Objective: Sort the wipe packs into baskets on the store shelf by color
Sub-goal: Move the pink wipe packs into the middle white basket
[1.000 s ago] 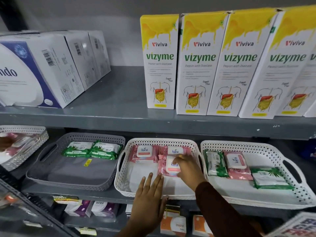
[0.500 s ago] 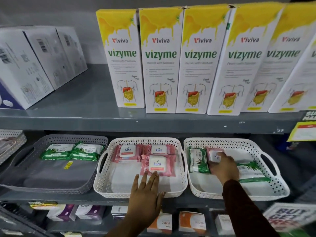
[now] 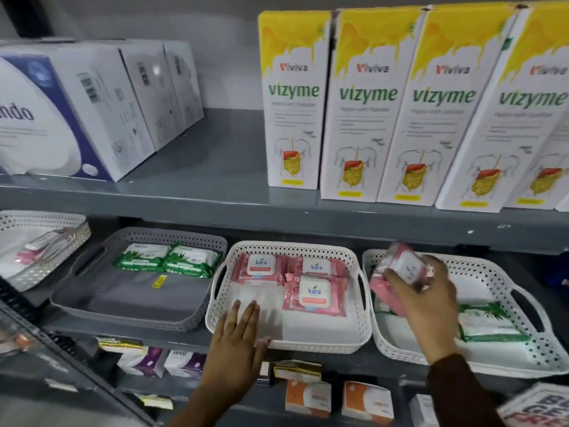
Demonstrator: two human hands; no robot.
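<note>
Middle white basket point(image 3: 363, 306), the landmark, holds three pink packs; grey basket point(image 3: 92, 303) to its left holds green packs; left hand point(image 3: 237, 343), flat and unclenched, steadies its front rim; right hand point(image 3: 428, 303), just right, clasps a lifted pink pack point(image 3: 400, 266), presumably bound for it.

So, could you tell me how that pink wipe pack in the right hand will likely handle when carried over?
The pink wipe pack looks like a soft film pouch, so it probably flexes rather than stays stiff. The right hand lifts it alone, suggesting it is light. Its glossy wrap may be slightly slippery.
</note>
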